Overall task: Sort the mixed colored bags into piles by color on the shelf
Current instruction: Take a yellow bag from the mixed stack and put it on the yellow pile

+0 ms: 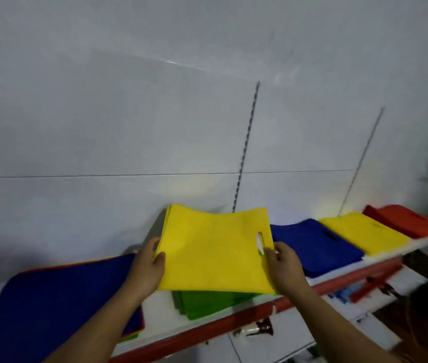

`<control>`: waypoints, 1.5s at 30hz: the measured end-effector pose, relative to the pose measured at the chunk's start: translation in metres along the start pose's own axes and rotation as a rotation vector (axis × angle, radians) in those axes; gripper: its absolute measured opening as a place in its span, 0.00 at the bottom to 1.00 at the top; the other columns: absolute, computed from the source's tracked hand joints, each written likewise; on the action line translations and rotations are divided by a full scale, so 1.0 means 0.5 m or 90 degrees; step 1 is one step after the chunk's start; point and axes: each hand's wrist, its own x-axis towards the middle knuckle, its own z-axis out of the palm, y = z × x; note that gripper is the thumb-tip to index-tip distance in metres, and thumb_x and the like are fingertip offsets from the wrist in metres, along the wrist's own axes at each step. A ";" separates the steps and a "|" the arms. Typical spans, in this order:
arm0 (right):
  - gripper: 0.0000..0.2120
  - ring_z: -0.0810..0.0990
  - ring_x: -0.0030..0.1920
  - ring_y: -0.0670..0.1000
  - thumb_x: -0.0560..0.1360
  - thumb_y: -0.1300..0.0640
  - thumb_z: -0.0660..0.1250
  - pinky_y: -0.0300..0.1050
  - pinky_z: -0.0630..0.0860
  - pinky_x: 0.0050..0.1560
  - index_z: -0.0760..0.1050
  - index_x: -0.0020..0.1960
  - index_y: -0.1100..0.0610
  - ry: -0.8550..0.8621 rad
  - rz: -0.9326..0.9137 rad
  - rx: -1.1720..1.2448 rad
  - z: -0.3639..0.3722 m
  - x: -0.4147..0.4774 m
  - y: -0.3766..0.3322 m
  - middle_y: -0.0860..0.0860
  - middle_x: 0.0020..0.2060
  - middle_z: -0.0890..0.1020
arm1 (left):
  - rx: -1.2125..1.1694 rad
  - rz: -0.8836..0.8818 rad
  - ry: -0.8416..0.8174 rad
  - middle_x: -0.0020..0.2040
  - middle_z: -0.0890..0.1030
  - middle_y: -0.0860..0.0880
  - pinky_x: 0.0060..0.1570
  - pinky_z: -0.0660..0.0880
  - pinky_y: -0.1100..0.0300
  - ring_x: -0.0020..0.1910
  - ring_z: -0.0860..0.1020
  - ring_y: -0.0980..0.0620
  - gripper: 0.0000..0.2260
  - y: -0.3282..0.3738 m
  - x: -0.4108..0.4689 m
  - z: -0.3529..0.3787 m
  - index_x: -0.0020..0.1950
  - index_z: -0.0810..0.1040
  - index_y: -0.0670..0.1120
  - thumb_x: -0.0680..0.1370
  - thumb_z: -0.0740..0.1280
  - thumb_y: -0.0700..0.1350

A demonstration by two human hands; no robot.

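A flat yellow bag (215,247) with a cut-out handle is held up above the white shelf (160,315). My left hand (150,268) grips its left edge and my right hand (283,265) grips its right edge by the handle slot. Under it lies a green pile (207,302). At the left sits the mixed stack with a blue bag (58,297) on top. To the right lie a blue pile (315,244), a yellow pile (364,231) and a red pile (404,218).
The shelf has a red front rail (233,320) and a white back wall with slotted metal uprights (246,148). A lower shelf (364,297) at the right holds some small items, blurred.
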 end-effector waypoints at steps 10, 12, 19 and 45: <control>0.08 0.77 0.41 0.52 0.84 0.52 0.60 0.46 0.68 0.36 0.76 0.51 0.53 0.230 0.180 -0.051 -0.500 -0.061 0.338 0.51 0.42 0.79 | -0.026 0.104 -0.255 0.60 0.75 0.51 0.50 0.72 0.52 0.53 0.74 0.51 0.12 0.297 0.017 0.596 0.68 0.70 0.50 0.85 0.60 0.43; 0.09 0.77 0.43 0.51 0.84 0.51 0.59 0.46 0.69 0.38 0.76 0.53 0.53 0.270 0.204 -0.050 -0.595 -0.076 0.405 0.50 0.44 0.79 | -0.028 0.133 -0.277 0.62 0.77 0.48 0.49 0.72 0.52 0.54 0.76 0.50 0.13 0.364 0.006 0.708 0.69 0.72 0.47 0.84 0.61 0.43; 0.11 0.77 0.43 0.52 0.85 0.52 0.57 0.45 0.68 0.38 0.75 0.53 0.55 0.403 0.271 -0.040 -0.891 -0.140 0.593 0.53 0.43 0.79 | -0.068 0.187 -0.378 0.64 0.78 0.46 0.53 0.75 0.51 0.58 0.77 0.47 0.15 0.578 -0.066 1.051 0.71 0.73 0.44 0.84 0.61 0.44; 0.14 0.77 0.50 0.54 0.84 0.49 0.56 0.44 0.69 0.41 0.75 0.60 0.56 0.487 0.353 -0.069 -1.412 0.249 1.194 0.53 0.49 0.79 | -0.064 0.169 -0.483 0.55 0.79 0.50 0.52 0.77 0.44 0.49 0.79 0.49 0.09 0.860 0.104 1.969 0.63 0.75 0.47 0.83 0.62 0.42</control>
